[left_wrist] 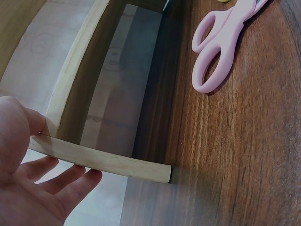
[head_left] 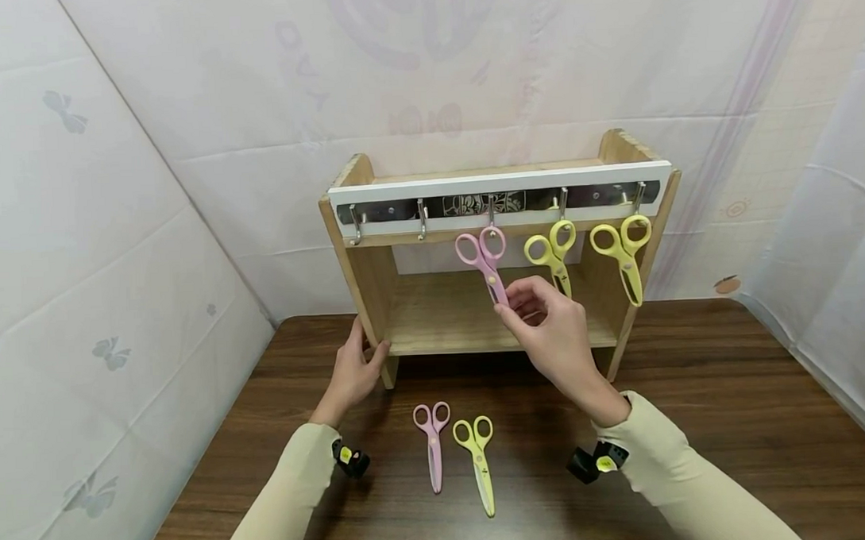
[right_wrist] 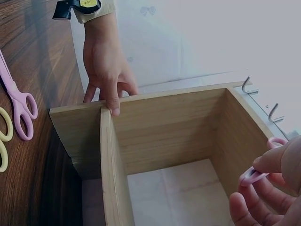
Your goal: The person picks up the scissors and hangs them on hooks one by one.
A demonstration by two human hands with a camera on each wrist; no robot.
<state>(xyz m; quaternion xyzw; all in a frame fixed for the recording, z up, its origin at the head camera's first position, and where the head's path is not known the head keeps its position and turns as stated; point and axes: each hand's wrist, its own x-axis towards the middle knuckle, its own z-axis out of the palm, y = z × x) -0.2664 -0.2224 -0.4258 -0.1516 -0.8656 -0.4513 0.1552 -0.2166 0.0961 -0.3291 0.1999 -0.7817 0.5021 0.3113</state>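
My right hand (head_left: 559, 329) pinches a pair of pink scissors (head_left: 489, 265) near the blade end, thumb against fingers. The finger loops point up and overlap the lower part of the middle hook (head_left: 491, 208) in the head view. My left hand (head_left: 353, 374) grips the lower left side panel (left_wrist: 106, 157) of a small wooden shelf (head_left: 441, 313), thumb at the inner edge and fingers outside. Two yellow scissors (head_left: 623, 255) hang from the right-hand hooks of the white rail (head_left: 501, 179) across the shelf's front. The two leftmost hooks (head_left: 422, 217) hold nothing.
On the dark wooden table (head_left: 319, 496) in front of the shelf lie another pair of pink scissors (head_left: 434, 441) and another pair of yellow scissors (head_left: 478, 459), loops towards the shelf. A pale patterned cloth (head_left: 255, 93) hangs behind and at the sides.
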